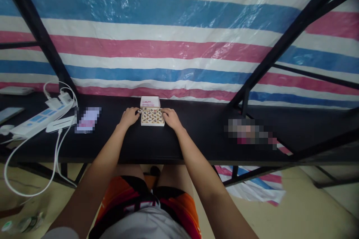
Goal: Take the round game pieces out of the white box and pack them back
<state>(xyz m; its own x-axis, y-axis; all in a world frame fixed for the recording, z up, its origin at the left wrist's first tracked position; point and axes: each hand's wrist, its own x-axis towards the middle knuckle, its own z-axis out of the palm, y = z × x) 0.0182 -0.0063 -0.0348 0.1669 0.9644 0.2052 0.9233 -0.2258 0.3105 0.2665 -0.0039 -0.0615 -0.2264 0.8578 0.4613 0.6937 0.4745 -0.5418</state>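
Note:
A small white box on the black table holds rows of round Chinese chess pieces with dark characters on their tops. Its white lid, with pink print, stands or lies just behind it. At the box's left side, my left hand is closed, with a single Chinese chess piece at its fingertips. My right hand has its fingers bent against the box's back right corner, their tips over the edge by the end pieces. Whether those fingertips also pinch a piece is too small to see.
To the left lie a phone with a blurred screen, a white power strip and looping white cables. Blurred items sit at the right. Black metal posts and a striped plastic sheet rise behind the table.

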